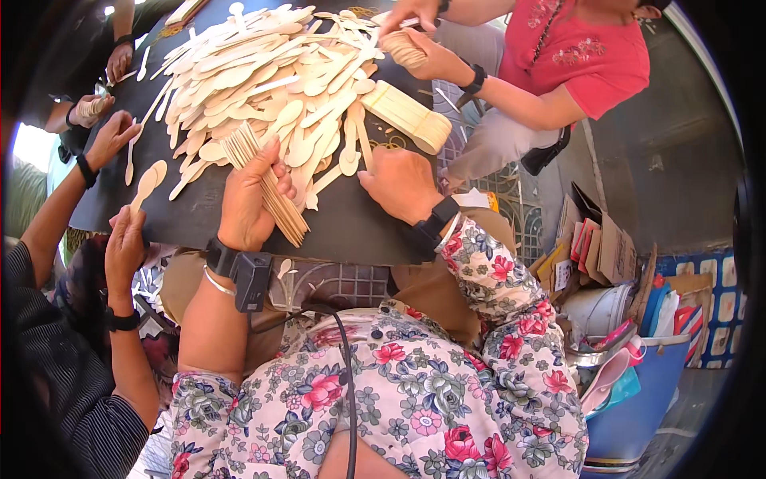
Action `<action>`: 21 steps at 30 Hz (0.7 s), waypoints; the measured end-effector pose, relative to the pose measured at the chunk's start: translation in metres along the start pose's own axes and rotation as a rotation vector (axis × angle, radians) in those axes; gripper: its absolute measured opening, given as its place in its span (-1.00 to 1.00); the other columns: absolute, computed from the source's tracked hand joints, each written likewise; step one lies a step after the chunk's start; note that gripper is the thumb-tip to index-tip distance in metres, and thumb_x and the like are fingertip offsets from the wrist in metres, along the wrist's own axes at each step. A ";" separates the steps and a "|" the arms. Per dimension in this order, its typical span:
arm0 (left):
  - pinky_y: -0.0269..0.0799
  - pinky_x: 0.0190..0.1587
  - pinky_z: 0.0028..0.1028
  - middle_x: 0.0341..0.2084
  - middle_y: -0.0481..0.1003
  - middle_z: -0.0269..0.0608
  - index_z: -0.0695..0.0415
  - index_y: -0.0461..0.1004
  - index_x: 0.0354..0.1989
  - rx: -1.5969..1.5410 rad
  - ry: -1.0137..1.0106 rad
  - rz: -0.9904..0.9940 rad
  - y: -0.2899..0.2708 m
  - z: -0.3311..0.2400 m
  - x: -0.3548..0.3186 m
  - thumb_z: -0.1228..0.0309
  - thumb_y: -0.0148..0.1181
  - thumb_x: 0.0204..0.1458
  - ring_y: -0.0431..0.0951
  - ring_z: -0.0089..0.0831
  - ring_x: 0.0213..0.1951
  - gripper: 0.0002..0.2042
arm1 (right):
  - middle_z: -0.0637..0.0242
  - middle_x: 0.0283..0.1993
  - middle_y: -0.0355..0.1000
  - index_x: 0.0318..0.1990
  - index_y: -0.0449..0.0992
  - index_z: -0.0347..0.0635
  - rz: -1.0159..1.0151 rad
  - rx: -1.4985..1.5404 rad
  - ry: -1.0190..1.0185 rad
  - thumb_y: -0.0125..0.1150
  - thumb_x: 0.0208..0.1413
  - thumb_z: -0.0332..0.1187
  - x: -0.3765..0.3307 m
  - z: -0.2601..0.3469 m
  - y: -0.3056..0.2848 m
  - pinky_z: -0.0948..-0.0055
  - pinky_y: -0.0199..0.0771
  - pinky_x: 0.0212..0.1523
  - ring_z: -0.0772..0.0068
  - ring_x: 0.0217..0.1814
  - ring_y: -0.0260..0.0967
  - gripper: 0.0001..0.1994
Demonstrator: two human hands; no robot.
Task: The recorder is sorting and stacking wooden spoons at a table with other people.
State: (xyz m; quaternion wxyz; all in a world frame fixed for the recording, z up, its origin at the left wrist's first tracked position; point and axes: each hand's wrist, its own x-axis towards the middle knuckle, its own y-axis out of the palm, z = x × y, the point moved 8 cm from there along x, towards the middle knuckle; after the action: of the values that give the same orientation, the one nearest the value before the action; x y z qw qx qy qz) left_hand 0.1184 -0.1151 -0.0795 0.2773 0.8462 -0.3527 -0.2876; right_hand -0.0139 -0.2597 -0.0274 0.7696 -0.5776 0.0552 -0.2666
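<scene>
Mostly unsorted: we clamp left hand (243, 199) on wooden-spoon bundle (267, 188), right hand (403, 184) fingers spread, reaching into spoon pile (263, 80) on table (351, 227); one finished stack (407, 116) lies beside.

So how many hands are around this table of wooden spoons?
8: wearer's left hand and right hand; two top right; four at left. More may be hidden.

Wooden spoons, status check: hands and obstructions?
Left hand gripping a fanned spoon stack. Right hand flat on the spoon pile. Co-workers' hands crowd the dark table.
</scene>
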 end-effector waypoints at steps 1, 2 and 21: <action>0.28 -0.54 -0.53 -0.59 0.33 -0.35 0.12 0.34 -0.34 -0.001 0.004 -0.009 0.002 -0.001 -0.001 0.32 0.11 0.20 0.29 -0.56 -0.64 -0.84 | -0.04 -0.51 0.48 -0.52 0.52 -0.29 0.113 -0.204 0.047 0.12 -0.06 -0.40 0.004 0.002 0.009 0.13 0.49 -0.37 -0.05 -0.43 0.50 -0.85; 0.28 -0.54 -0.53 -0.59 0.34 -0.35 0.13 0.35 -0.34 0.008 -0.001 -0.008 0.004 -0.001 -0.002 0.32 0.12 0.19 0.29 -0.56 -0.64 -0.84 | -0.06 -0.55 0.48 -0.55 0.53 -0.31 0.082 -0.215 0.025 0.13 -0.12 -0.44 0.010 0.007 0.004 0.15 0.51 -0.44 -0.05 -0.46 0.51 -0.88; 0.32 -0.56 -0.52 -0.61 0.38 -0.34 0.19 0.40 -0.37 0.124 -0.006 -0.073 0.003 0.004 0.008 0.37 0.21 0.11 0.35 -0.55 -0.65 -0.83 | 0.33 -0.53 0.45 -0.38 0.40 -0.25 0.453 0.876 0.386 0.14 0.09 -0.43 -0.001 -0.017 0.000 0.65 0.31 -0.70 0.61 -0.68 0.36 -0.90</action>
State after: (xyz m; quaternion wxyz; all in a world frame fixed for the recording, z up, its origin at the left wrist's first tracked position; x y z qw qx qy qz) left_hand 0.1190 -0.1243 -0.0827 0.2127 0.8731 -0.3397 -0.2777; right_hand -0.0214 -0.2734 -0.0329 0.9530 -0.1156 0.2029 -0.1932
